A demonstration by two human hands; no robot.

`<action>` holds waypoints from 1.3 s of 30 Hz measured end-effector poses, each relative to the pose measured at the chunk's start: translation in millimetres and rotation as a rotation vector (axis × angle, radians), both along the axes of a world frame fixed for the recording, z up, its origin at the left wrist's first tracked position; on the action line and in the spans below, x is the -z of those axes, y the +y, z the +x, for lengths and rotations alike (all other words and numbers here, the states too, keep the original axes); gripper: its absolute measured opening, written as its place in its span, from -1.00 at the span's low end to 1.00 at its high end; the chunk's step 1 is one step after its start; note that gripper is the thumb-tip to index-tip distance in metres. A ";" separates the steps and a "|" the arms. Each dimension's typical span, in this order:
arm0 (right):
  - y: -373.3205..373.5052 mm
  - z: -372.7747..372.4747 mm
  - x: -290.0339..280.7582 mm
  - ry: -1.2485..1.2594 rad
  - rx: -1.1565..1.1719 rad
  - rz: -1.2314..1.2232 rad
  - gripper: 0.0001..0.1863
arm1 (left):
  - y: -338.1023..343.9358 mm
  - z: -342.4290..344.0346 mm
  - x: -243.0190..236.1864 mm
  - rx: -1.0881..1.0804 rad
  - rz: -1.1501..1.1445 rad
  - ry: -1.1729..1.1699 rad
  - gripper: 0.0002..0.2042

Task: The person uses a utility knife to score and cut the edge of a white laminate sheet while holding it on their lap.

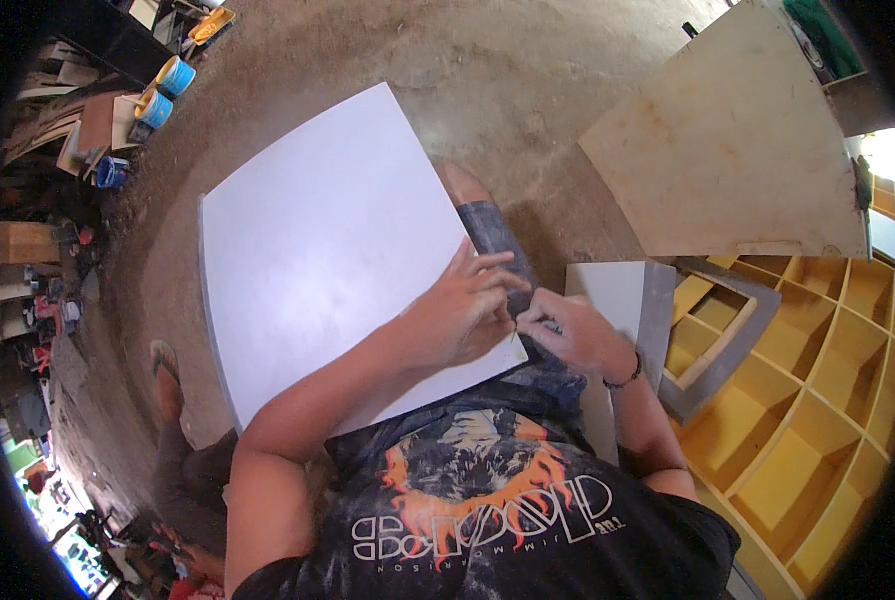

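A smooth white panel (327, 230) lies across my lap, its far corner pointing away from me. Over its right edge, close to the near right corner, my two hands meet. My left hand (467, 305) rests above the panel with some fingers fanned out. Its thumb and index finger seem pinched low at the edge. Facing it, my right hand (572, 335) has its fingertips pressed together, almost touching the left ones. Whatever the fingertips hold is too small or hidden to make out. A dark bracelet (623, 374) circles my right wrist.
At the right stand a yellow compartmented cabinet (797, 420), a grey-edged frame (722, 330), a white board (607, 290) and a large beige panel (727, 140). Blue buckets (174, 76) and wood scraps (97, 130) line the far left. Another person's sandalled foot (165, 360) is at left.
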State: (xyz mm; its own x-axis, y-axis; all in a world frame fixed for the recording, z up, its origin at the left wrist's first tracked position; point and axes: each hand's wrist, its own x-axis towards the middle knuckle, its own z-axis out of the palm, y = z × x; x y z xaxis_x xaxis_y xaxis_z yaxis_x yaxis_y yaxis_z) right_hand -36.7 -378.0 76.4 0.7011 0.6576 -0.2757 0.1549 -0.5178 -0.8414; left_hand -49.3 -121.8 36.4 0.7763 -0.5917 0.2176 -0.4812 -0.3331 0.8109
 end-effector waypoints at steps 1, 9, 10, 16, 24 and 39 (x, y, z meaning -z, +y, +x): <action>1.6 4.3 -0.8 -0.014 0.067 -0.025 -0.79 | -1.1 4.5 3.2 -0.011 -0.046 0.027 -0.79; -2.7 -6.1 -3.0 -0.001 -0.017 0.022 -0.77 | 0.3 -8.0 0.8 0.070 0.012 0.066 -0.81; -0.7 -4.2 -1.8 -0.066 0.068 0.024 -0.77 | -1.0 -2.6 1.5 -0.011 0.008 0.045 -0.81; -7.1 -9.5 -4.7 0.080 -0.100 0.035 -0.76 | 4.9 -9.7 -3.8 0.147 0.030 0.075 -0.81; 2.8 -4.2 -11.3 0.060 0.002 0.001 -0.79 | 11.0 -1.3 4.7 -0.053 -0.108 0.173 -0.85; -15.0 1.3 -1.1 0.070 0.290 0.075 -0.81 | 15.3 2.5 -0.6 -0.042 0.015 0.098 -0.75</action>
